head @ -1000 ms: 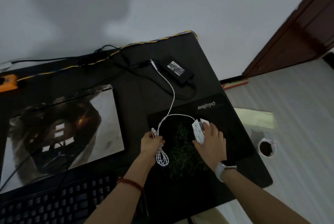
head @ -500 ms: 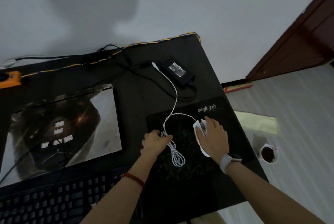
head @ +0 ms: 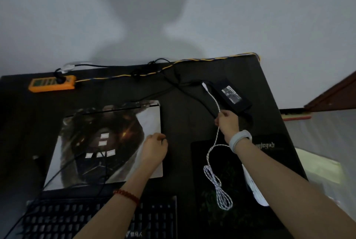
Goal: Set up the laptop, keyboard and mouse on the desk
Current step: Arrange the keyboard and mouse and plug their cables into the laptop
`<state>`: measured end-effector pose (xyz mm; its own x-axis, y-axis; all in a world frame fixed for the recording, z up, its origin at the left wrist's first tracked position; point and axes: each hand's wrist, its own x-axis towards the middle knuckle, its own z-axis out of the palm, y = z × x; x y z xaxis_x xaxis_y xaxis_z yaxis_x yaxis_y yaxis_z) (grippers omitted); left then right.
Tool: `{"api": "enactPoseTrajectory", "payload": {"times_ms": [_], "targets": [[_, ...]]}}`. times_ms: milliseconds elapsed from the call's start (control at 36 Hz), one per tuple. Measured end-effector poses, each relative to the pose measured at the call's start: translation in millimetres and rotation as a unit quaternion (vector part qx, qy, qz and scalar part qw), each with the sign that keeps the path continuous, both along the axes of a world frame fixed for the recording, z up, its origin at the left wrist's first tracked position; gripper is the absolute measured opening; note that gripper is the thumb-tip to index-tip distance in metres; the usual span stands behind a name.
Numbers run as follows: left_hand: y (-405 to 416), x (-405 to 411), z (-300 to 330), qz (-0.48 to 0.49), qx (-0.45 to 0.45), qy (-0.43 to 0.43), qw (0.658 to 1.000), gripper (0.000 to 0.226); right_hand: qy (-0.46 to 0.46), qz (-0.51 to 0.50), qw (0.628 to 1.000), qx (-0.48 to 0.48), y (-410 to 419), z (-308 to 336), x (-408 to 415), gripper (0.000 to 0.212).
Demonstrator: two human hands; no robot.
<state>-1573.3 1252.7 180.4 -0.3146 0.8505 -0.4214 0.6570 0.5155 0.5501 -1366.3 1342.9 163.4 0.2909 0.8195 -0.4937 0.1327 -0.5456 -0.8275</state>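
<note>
Beside the adapter (head: 234, 97), right hand (head: 227, 124) fingers pinch the mouse cable (head: 212, 149); left hand (head: 155, 147) curled.

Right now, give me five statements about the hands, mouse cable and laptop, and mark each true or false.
1. The right hand grips the white braided mouse cable. True.
2. The laptop is open. False: its lid is closed.
3. The left hand rests on the laptop's right edge. True.
4. The white mouse is in the left hand. False: it lies on the mouse pad.
5. The power adapter sits on the keyboard. False: it lies on the desk.
</note>
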Motion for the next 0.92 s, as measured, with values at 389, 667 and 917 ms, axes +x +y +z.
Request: {"api": "enactPoseTrajectory", "payload": {"times_ms": [389, 667, 917], "targets": [[56, 3, 11, 0.283, -0.097, -0.505, 0.810, 0.009, -0.090, 0.528, 0.844, 0.032, -61, 11, -31, 0.012], [28, 2, 8, 0.188, -0.035, -0.409, 0.892, 0.022, 0.154, 0.236, 0.949, -0.141, -12, 15, -49, 0.029], [4, -12, -5, -0.021, 0.050, -0.117, 0.992, 0.016, 0.153, 0.112, 0.977, -0.093, -10, 7, -91, 0.025]]}}
